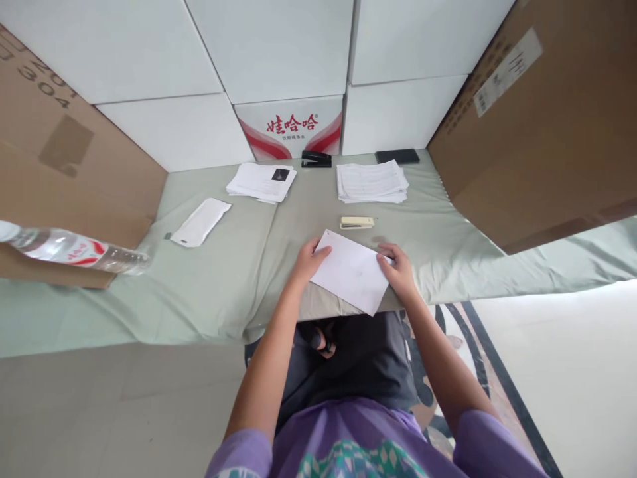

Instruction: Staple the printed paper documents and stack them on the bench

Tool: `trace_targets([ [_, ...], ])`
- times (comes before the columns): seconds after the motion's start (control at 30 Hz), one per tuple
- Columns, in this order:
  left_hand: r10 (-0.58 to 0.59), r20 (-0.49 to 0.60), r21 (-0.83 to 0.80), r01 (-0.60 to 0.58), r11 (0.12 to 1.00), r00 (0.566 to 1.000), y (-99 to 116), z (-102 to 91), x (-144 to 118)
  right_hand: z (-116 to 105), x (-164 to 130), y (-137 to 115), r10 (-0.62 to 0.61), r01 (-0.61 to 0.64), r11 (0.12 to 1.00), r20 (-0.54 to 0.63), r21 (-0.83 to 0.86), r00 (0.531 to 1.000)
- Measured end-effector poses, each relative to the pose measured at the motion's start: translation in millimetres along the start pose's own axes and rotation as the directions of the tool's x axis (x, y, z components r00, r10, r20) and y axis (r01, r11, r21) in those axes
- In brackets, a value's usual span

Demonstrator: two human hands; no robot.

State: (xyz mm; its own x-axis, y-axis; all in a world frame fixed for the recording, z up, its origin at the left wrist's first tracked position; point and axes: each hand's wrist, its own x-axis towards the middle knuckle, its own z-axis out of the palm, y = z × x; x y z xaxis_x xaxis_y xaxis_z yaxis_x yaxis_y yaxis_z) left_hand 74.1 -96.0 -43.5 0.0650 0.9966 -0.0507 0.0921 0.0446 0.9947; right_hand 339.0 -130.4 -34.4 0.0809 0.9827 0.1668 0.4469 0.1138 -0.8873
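A white sheet of paper (351,271), possibly more than one layer, is held tilted over the table's front edge. My left hand (309,262) grips its left edge, thumb on top. On the right side my right hand (397,269) pinches the paper near its corner, fingers curled. A small dark mark shows at the paper's upper left corner. Just beyond the paper lies a cream stapler (357,222). Farther back are a stack of printed papers (372,182) on the right and another paper stack (256,180) with a dark picture on the left.
A black stapler (316,159) and a dark flat phone-like object (397,156) lie by the white boxes (293,53). A white plastic packet (202,222) and a water bottle (74,249) are at left. Cardboard boxes (542,126) flank the cloth-covered table (209,292).
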Motion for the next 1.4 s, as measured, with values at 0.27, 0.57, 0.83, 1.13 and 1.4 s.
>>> trace_targets([
  [0.27,-0.080,-0.097,-0.256,0.052,0.965,0.992,19.4,2.1,-14.1,-1.8,-33.0,-0.6,0.293,-0.316,0.875,0.118,0.367,0.949],
  [0.57,-0.118,-0.059,-0.377,0.087,0.922,0.991,25.5,-0.9,-17.5,14.4,-45.6,-5.0,0.269,-0.264,0.956,-0.016,0.130,0.963],
  [0.83,-0.134,0.055,-0.602,0.141,0.786,0.989,6.6,-18.3,-11.4,-7.4,-3.9,1.9,0.298,-0.271,0.950,-0.186,0.157,0.936],
  [1.13,-0.154,0.111,-0.766,0.184,0.617,0.982,-3.2,-31.2,-1.2,-53.1,202.1,15.4,-0.031,0.039,0.999,-0.244,0.029,0.969],
  [1.4,-0.152,0.119,-0.755,0.189,0.628,0.981,-5.1,-29.6,-2.6,-36.9,291.1,-10.6,0.089,-0.100,0.981,-0.074,-0.164,0.993],
])
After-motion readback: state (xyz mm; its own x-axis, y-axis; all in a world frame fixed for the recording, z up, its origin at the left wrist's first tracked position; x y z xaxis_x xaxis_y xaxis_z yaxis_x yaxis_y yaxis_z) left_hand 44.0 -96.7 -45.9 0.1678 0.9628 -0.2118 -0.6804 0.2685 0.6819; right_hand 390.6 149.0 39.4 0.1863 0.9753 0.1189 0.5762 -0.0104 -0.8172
